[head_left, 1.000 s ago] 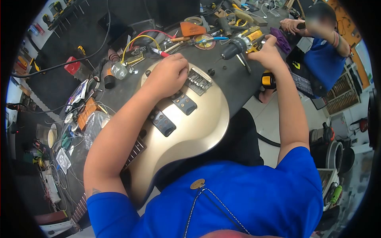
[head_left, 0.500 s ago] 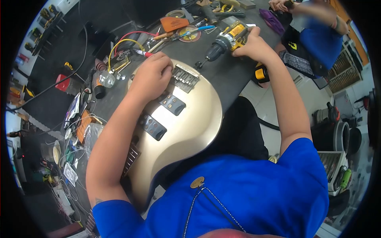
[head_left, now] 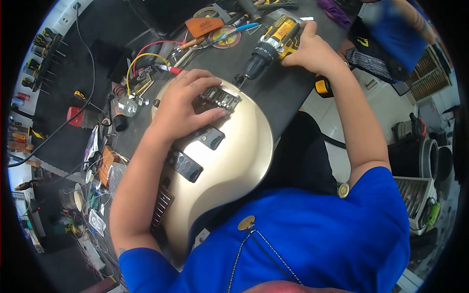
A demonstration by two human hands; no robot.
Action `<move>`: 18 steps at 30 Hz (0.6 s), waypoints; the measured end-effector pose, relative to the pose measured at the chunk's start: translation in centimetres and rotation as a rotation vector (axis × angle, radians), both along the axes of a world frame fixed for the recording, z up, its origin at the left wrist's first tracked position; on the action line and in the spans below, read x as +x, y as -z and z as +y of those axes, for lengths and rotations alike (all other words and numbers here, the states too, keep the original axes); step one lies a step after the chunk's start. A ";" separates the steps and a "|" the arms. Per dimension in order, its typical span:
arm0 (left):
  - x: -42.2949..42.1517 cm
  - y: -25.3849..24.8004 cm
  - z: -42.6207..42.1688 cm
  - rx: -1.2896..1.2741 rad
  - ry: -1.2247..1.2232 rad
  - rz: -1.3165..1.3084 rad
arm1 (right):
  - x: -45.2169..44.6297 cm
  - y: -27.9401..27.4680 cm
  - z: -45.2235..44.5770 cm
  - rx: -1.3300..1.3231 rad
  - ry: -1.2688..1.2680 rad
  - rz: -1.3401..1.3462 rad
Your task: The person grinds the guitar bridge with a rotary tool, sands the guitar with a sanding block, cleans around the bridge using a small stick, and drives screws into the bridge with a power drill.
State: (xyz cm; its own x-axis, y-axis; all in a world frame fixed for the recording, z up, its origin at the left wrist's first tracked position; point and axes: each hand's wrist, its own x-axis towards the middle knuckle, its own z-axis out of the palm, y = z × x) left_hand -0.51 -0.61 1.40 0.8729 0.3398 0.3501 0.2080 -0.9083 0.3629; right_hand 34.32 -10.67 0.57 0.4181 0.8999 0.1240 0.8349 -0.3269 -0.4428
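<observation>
A pale gold electric guitar body (head_left: 234, 146) lies partly on the dark workbench and partly over my lap. My left hand (head_left: 183, 105) rests on it with fingers spread, touching the metal bridge (head_left: 222, 99). Two black pickups sit below the bridge, the nearer one (head_left: 184, 165) beside my forearm. My right hand (head_left: 310, 53) is wrapped round the grip of a yellow and black drill (head_left: 274, 41). The drill's bit points down at a small black knob (head_left: 239, 78) by the guitar's edge. My palm hides part of the bridge.
An orange block (head_left: 203, 27), a blue pen and a round dish lie behind the guitar on the workbench (head_left: 215, 61). Red and yellow leads run at the left, near a clear jar (head_left: 126, 105). A co-worker in blue (head_left: 398, 39) is at the upper right.
The drill has come down and left, with its bit now at the black knob. My left hand has spread its fingers, its thumb reaching over the bridge. The whole view has shifted.
</observation>
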 end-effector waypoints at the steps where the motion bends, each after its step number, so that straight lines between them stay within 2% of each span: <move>1: 0.0 -0.1 0.0 -0.004 0.008 0.013 | 0.1 0.4 0.1 0.023 0.004 -0.015; 4: 0.1 0.1 0.3 -0.010 0.005 0.027 | -0.2 -0.5 0.0 -0.037 0.008 0.074; 18: 0.2 0.6 0.4 -0.024 -0.013 -0.050 | -0.7 -0.5 -0.2 0.012 -0.014 0.045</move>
State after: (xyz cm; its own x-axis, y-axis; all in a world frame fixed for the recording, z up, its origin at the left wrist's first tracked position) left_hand -0.27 -0.26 0.80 0.8499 0.3600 0.3848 0.2011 -0.8965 0.3947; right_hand 33.62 -10.83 1.11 0.4110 0.9042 0.1161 0.8186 -0.3100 -0.4836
